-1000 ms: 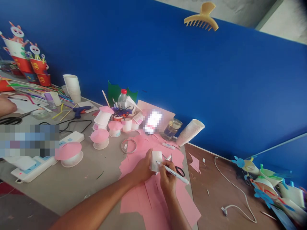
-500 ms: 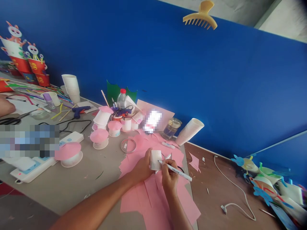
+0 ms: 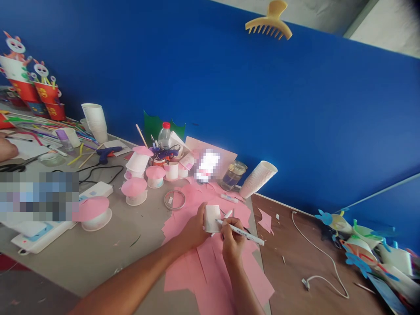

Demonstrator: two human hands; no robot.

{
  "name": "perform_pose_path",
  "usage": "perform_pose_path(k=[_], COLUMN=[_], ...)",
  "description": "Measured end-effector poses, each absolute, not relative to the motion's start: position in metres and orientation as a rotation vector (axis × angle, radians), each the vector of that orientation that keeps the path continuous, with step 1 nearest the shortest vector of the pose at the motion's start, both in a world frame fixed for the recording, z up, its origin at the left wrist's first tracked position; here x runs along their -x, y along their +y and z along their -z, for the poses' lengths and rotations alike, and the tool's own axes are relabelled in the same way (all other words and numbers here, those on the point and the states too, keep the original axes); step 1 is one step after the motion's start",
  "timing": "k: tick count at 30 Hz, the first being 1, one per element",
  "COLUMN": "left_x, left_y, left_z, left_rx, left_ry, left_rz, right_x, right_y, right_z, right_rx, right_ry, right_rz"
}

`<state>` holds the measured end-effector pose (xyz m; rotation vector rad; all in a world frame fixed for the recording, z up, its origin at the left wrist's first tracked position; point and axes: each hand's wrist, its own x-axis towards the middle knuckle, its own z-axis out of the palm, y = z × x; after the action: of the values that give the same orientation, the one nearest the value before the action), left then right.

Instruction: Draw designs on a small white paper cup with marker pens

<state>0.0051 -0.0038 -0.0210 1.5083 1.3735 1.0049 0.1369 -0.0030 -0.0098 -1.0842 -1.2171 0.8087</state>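
Note:
My left hand [image 3: 193, 227] grips a small white paper cup [image 3: 212, 218] turned on its side over sheets of pink paper [image 3: 210, 271]. My right hand [image 3: 232, 241] pinches a white marker pen [image 3: 243, 232], and the pen's tip touches the cup's side. Black-handled scissors [image 3: 245, 231] lie on the pink paper just behind my right hand, partly hidden by it.
Pink-topped cup crafts [image 3: 134, 191] stand left of my hands, with a tape roll [image 3: 174, 200], a glass jar [image 3: 233, 175] and a tilted stack of white cups [image 3: 257, 179] behind. A white power strip [image 3: 49, 218], glue gun [image 3: 106, 152] and another person's hand [image 3: 6, 148] are at left. A white cable [image 3: 315, 262] crosses the brown table.
The view has shifted slightly. My hands stay at the cup, with the pen's rear end swung a little farther right.

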Motion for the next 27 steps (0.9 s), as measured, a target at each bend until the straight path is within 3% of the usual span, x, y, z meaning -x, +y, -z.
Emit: perform_pose_path(k=[27], left_x=[-0.006], left_y=[-0.007], left_z=[0.007], left_rx=[-1.467], left_ry=[1.343], left_rz=[-1.013], right_x=[-0.142], right_y=[0.002], right_z=[-0.001], right_rx=[1.056], right_ry=[-1.309], right_rz=[-0.919])
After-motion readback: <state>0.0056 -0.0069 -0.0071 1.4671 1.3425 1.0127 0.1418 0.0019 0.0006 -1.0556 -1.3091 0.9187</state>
